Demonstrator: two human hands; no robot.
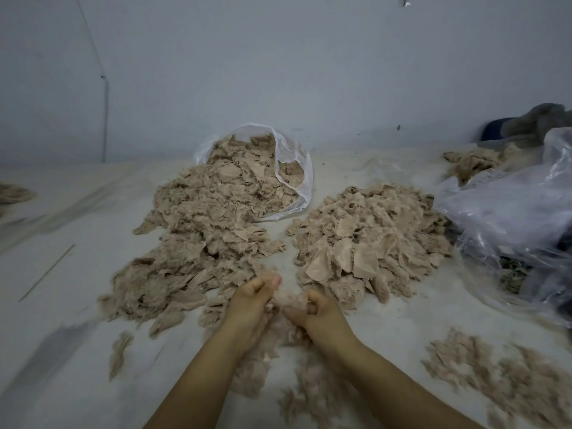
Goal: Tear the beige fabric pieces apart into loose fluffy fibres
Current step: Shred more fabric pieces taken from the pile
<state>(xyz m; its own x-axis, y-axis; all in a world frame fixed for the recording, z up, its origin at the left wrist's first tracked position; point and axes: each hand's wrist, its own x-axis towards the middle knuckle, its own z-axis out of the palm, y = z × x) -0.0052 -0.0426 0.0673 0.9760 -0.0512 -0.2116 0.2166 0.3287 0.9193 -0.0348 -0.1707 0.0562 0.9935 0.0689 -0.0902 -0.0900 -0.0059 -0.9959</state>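
A thin beige fabric piece (pixel 280 300) is stretched between both hands just above the floor, near its front edge; its long axis runs left to right across the gap. The left hand (pixel 253 300) pinches one end with curled fingers and the right hand (pixel 315 311) grips the other in a fist, so pulling outward should part it. Loose fluffy fibres (pixel 257 363) lie directly beneath. Beyond sit two fabric heaps (pixel 368 239), the left spilling from a clear plastic bag (pixel 298 181).
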